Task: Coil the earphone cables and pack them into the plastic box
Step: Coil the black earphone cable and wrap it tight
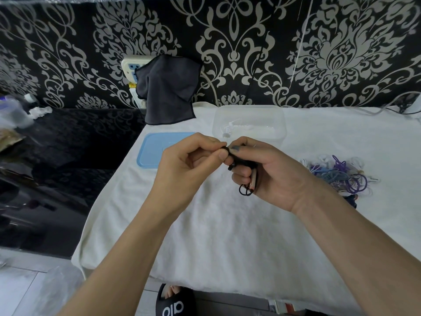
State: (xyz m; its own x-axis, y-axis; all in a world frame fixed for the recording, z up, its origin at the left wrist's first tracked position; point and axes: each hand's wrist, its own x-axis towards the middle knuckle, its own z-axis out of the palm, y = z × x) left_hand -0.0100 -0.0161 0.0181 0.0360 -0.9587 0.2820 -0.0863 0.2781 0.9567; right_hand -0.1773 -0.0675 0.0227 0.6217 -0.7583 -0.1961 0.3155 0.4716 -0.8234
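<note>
Above the white-covered worktop [227, 224], the right hand [271, 176] curls its fingers around a coiled black earphone cable [239, 163], while the left hand [189, 165] pinches the coil's top end. The clear plastic box [250, 115] sits at twelve o'clock, its blue lid [155, 149] at ten, tangled cables [339, 174] at three.

White lettering on the strap of a black slipper [174, 303], at the lower edge of the view below the towel-covered bench [227, 224], reads "alo" when turned upright; it appears inverted from the wearer's viewpoint. Markings on the wall power strip [132, 67] are too small to read. No other legible text is present.
</note>
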